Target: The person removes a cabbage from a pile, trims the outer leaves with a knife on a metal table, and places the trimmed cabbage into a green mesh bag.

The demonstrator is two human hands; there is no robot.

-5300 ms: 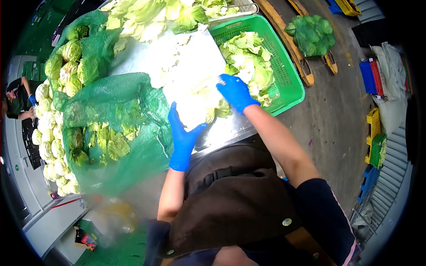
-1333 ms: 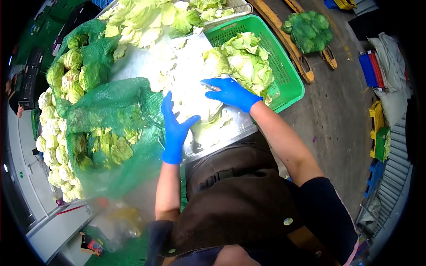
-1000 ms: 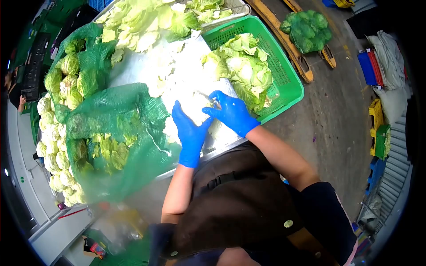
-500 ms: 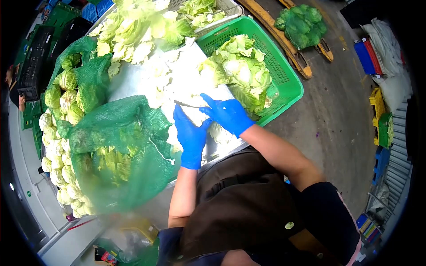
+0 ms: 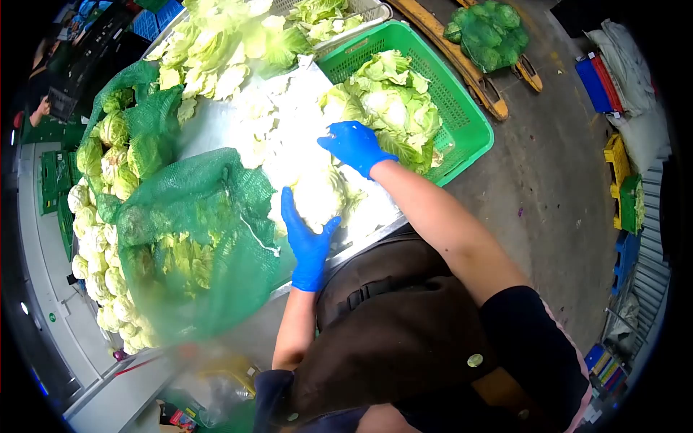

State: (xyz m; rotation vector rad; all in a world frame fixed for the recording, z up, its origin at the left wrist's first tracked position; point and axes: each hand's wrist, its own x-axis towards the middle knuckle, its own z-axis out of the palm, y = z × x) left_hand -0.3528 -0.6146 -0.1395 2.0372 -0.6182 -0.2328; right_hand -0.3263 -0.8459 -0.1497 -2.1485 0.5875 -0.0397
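A pale, trimmed cabbage point(image 5: 317, 198) rests on the brightly lit metal table, close to its front edge. My left hand point(image 5: 307, 245), in a blue glove, cups it from the near left side with thumb and fingers apart. Beyond the cabbage, my gloved right hand point(image 5: 355, 146) hovers over or touches the table beside the green crate point(image 5: 462, 137). Its fingers are curled, and whatever is in them is hidden. Loose cabbage leaves point(image 5: 267, 123) lie across the table. More leaves and cabbage pieces point(image 5: 393, 108) fill part of the crate.
A green net sack point(image 5: 195, 267) with cabbages inside covers the table's left side. Whole cabbages point(image 5: 94, 252) are stacked beyond it. A leaf heap point(image 5: 224, 43) and a pale crate point(image 5: 361, 22) stand at the back. Pallet forks point(image 5: 462, 65) lie right; another person's hand point(image 5: 42, 108) shows far left.
My right hand has moved away from the cabbage, up and toward the crate. The knife blade seen between my hands before is no longer visible. My left hand has shifted slightly nearer and stays at the cabbage.
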